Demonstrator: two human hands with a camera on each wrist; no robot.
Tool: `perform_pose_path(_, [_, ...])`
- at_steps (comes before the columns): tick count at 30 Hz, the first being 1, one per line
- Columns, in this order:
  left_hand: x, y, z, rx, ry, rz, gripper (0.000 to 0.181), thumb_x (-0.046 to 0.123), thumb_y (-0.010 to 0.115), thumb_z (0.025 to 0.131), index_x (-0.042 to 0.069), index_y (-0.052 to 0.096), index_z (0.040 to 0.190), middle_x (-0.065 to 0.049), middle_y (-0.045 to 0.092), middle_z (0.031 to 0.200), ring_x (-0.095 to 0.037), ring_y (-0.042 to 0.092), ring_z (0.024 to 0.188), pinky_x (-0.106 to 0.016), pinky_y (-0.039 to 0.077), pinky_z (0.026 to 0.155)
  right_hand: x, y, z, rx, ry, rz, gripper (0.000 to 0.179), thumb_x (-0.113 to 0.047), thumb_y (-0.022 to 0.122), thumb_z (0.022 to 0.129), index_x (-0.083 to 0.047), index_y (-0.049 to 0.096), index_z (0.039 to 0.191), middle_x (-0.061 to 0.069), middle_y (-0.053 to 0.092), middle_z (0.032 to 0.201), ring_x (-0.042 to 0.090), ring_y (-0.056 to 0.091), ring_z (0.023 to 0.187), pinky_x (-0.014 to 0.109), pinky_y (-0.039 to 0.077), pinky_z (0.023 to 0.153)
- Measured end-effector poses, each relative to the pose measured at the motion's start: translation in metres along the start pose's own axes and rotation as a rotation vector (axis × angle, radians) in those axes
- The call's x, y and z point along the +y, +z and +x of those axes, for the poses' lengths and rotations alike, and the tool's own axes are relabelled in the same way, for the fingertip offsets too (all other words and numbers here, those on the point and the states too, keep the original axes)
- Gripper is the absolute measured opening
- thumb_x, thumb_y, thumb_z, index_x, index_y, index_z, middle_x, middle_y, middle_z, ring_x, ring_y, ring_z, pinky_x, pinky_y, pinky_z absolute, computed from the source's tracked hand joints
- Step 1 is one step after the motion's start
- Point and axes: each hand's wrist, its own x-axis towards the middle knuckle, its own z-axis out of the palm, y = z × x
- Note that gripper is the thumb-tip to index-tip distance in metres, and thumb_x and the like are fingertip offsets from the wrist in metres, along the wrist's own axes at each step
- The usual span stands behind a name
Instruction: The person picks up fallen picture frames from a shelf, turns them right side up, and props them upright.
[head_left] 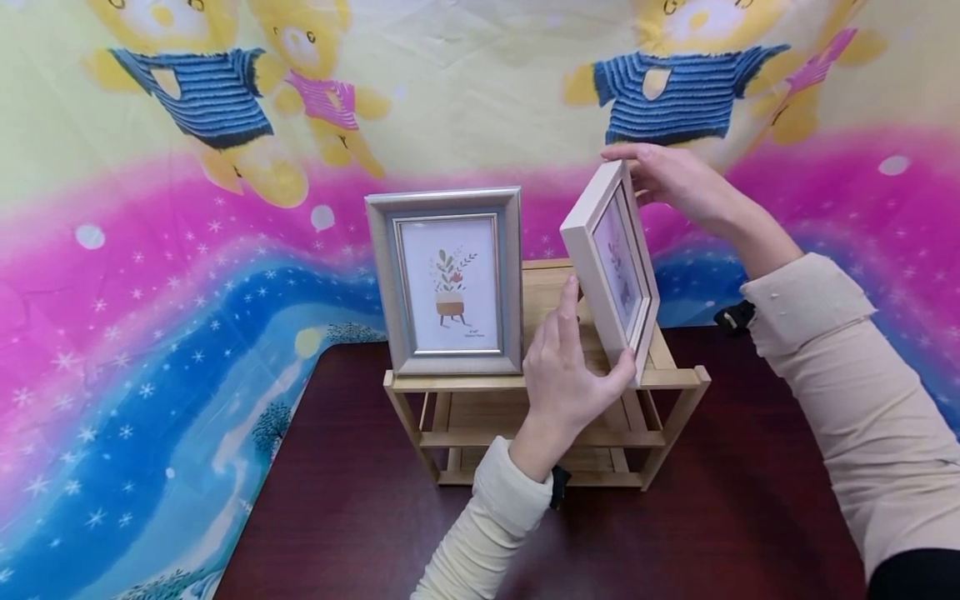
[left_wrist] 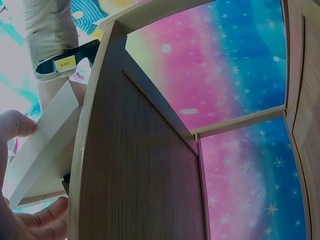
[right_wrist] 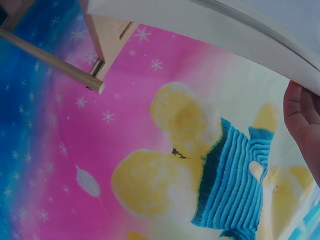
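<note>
A white picture frame (head_left: 618,258) stands turned sideways on the right part of a wooden rack's top (head_left: 457,382). My left hand (head_left: 566,375) grips its lower part, thumb at the bottom front corner and fingers along the side. At the upper corner, my right hand (head_left: 678,183) holds the frame from behind and above. The left wrist view has the white frame (left_wrist: 47,135) between thumb and fingers, beside the rack's wooden board (left_wrist: 135,150). In the right wrist view, the right hand's fingers (right_wrist: 300,107) curl at the frame's edge (right_wrist: 210,35).
A silver-grey picture frame (head_left: 382,283) with a potted-plant print stands upright on the rack's left part. Lower shelves (head_left: 540,439) show beneath. The rack stands on a dark red table (head_left: 337,500), and a cloth with printed bears (head_left: 465,100) hangs behind.
</note>
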Motion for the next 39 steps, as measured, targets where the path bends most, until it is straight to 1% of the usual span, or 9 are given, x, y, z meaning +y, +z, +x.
perform_pose_path(4, [-0.001, -0.002, 0.0, 0.005, 0.021, -0.015, 0.088, 0.033, 0.07, 0.067, 0.007, 0.027, 0.14, -0.008, 0.06, 0.094, -0.015, 0.055, 0.075, -0.021, 0.048, 0.055, 0.005, -0.001, -0.002, 0.048, 0.019, 0.041, 0.049, -0.034, 0.033, 0.098, -0.008, 0.036, 0.139, -0.001, 0.055, 0.114, 0.017, 0.053, 0.099, 0.019, 0.044, 0.08])
perform_pose_path(10, [-0.003, -0.005, 0.0, -0.034, 0.028, -0.029, 0.084, 0.027, 0.067, 0.068, 0.008, 0.028, 0.14, -0.007, 0.059, 0.088, -0.013, 0.052, 0.059, -0.017, 0.041, 0.046, 0.013, -0.003, -0.007, 0.104, 0.054, 0.144, 0.04, -0.028, 0.039, 0.097, -0.01, 0.047, 0.132, -0.003, 0.057, 0.108, 0.013, 0.055, 0.093, 0.019, 0.045, 0.076])
perform_pose_path(15, [-0.006, -0.006, 0.0, -0.055, 0.025, -0.058, 0.082, 0.025, 0.067, 0.07, 0.006, 0.029, 0.14, -0.006, 0.06, 0.086, -0.011, 0.047, 0.052, -0.014, 0.035, 0.043, 0.018, -0.005, -0.009, 0.111, 0.035, 0.224, 0.036, -0.023, 0.043, 0.096, -0.011, 0.05, 0.13, -0.002, 0.058, 0.107, 0.013, 0.056, 0.091, 0.019, 0.046, 0.075])
perform_pose_path(21, [-0.008, -0.009, 0.003, -0.094, 0.001, -0.122, 0.082, 0.022, 0.067, 0.072, 0.007, 0.027, 0.141, -0.007, 0.061, 0.084, -0.01, 0.05, 0.055, -0.011, 0.033, 0.044, 0.021, -0.009, -0.015, 0.115, 0.012, 0.216, 0.039, -0.018, 0.045, 0.096, -0.009, 0.046, 0.133, 0.0, 0.057, 0.11, 0.012, 0.056, 0.094, 0.017, 0.046, 0.077])
perform_pose_path(24, [-0.009, -0.011, 0.004, -0.123, -0.013, -0.167, 0.082, 0.016, 0.066, 0.072, 0.005, 0.025, 0.142, -0.007, 0.061, 0.082, -0.01, 0.051, 0.056, -0.01, 0.033, 0.045, 0.024, -0.012, -0.018, 0.122, 0.019, 0.227, 0.04, -0.014, 0.047, 0.094, -0.011, 0.046, 0.134, -0.002, 0.057, 0.111, 0.011, 0.057, 0.095, 0.016, 0.047, 0.076])
perform_pose_path(30, [-0.009, -0.016, 0.007, -0.162, -0.054, -0.234, 0.083, 0.006, 0.063, 0.073, 0.002, 0.021, 0.144, -0.01, 0.06, 0.081, -0.011, 0.05, 0.055, -0.009, 0.036, 0.048, 0.029, -0.018, -0.025, 0.107, -0.009, 0.2, 0.047, -0.001, 0.051, 0.09, -0.012, 0.044, 0.136, -0.002, 0.062, 0.105, 0.011, 0.062, 0.089, 0.018, 0.05, 0.073])
perform_pose_path(34, [-0.009, -0.017, 0.007, -0.151, -0.062, -0.226, 0.077, 0.004, 0.062, 0.074, 0.0, 0.026, 0.142, -0.01, 0.06, 0.078, -0.01, 0.049, 0.054, -0.008, 0.036, 0.048, 0.031, -0.02, -0.029, 0.108, -0.024, 0.197, 0.051, 0.003, 0.051, 0.088, -0.012, 0.043, 0.136, -0.002, 0.063, 0.103, 0.01, 0.063, 0.086, 0.018, 0.05, 0.071])
perform_pose_path(37, [-0.01, -0.017, 0.006, -0.134, -0.054, -0.189, 0.069, 0.003, 0.061, 0.076, -0.001, 0.032, 0.139, -0.008, 0.056, 0.071, -0.01, 0.047, 0.054, -0.011, 0.035, 0.046, 0.032, -0.021, -0.032, 0.121, -0.022, 0.219, 0.052, 0.004, 0.052, 0.088, -0.012, 0.043, 0.136, -0.001, 0.063, 0.104, 0.011, 0.063, 0.087, 0.019, 0.05, 0.071])
perform_pose_path(39, [-0.01, -0.017, 0.005, -0.126, -0.04, -0.146, 0.065, 0.002, 0.06, 0.078, -0.001, 0.035, 0.138, -0.008, 0.055, 0.071, -0.011, 0.048, 0.055, -0.013, 0.037, 0.046, 0.032, -0.022, -0.034, 0.13, -0.024, 0.241, 0.052, 0.005, 0.052, 0.087, -0.012, 0.044, 0.136, 0.0, 0.063, 0.104, 0.011, 0.063, 0.087, 0.019, 0.051, 0.07])
